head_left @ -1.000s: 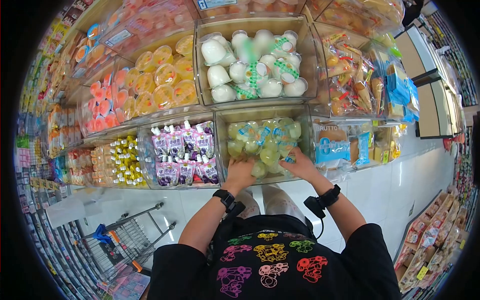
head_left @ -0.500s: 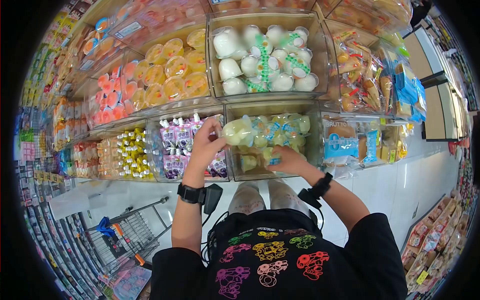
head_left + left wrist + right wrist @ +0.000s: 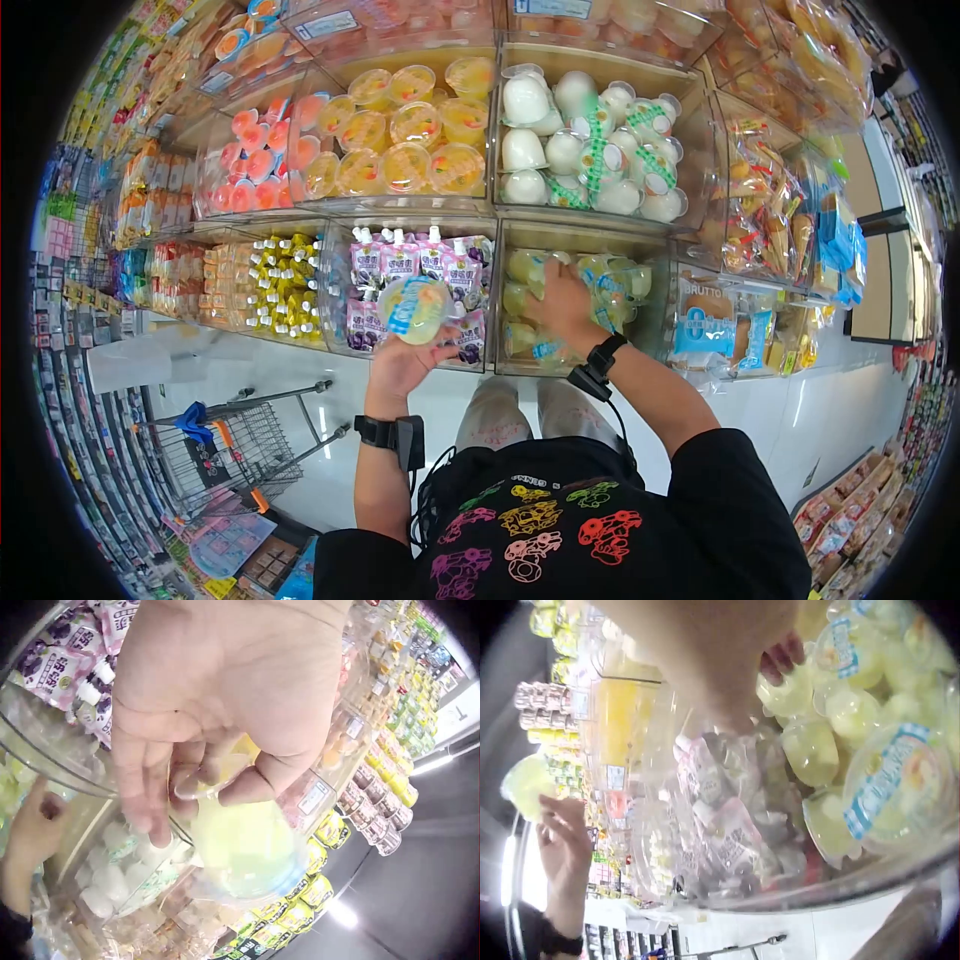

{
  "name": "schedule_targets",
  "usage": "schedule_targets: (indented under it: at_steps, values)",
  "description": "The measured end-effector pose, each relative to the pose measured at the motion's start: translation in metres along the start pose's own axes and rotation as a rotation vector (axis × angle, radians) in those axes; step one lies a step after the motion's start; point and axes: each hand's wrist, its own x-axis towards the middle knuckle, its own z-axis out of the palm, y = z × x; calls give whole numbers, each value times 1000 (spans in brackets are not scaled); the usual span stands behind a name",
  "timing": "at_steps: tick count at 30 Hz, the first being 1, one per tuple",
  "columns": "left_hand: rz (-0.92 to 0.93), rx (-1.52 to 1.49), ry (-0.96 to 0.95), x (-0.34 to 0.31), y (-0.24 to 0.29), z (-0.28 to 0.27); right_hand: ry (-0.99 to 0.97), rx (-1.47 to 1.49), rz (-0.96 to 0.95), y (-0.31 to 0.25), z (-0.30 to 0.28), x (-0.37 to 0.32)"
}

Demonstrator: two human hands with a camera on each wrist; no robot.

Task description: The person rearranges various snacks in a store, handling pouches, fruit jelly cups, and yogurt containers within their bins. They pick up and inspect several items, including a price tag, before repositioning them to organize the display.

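Note:
My left hand (image 3: 405, 365) holds up a pale yellow-green jelly cup (image 3: 415, 308) with a blue-printed lid, over the front edge of the pouch bin. From the left wrist view, thumb and fingers grip this cup (image 3: 244, 844) at its rim. My right hand (image 3: 565, 305) is down in the front bin (image 3: 650, 335) among several matching jelly cups (image 3: 615, 280). In the right wrist view its fingertips (image 3: 784, 658) lie right at one cup (image 3: 787, 694), with the thumb hidden; I cannot tell whether they grip it.
Purple-and-white spouted pouches (image 3: 400, 262) fill the bin to the left. Behind stand clear bins of white cups (image 3: 565, 150) and orange jelly cups (image 3: 415, 120). Bagged bread (image 3: 705, 310) lies to the right. A shopping cart (image 3: 245, 450) stands on the floor at left.
My left hand has lifted a jelly cup out of the bin, moved it left over the pouches and turned its lid upward. My right hand has moved deeper into the bin.

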Motion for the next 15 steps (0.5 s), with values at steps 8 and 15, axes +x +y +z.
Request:
schedule_targets:
  at_steps: [8, 15]
  values:
    - [-93, 538, -82, -5, -19, 5, 284, -52, -21, 4, -2, 22]
    - [-117, 277, -236, 8, -35, 25, 318, 460, 169, 13, 24, 30]
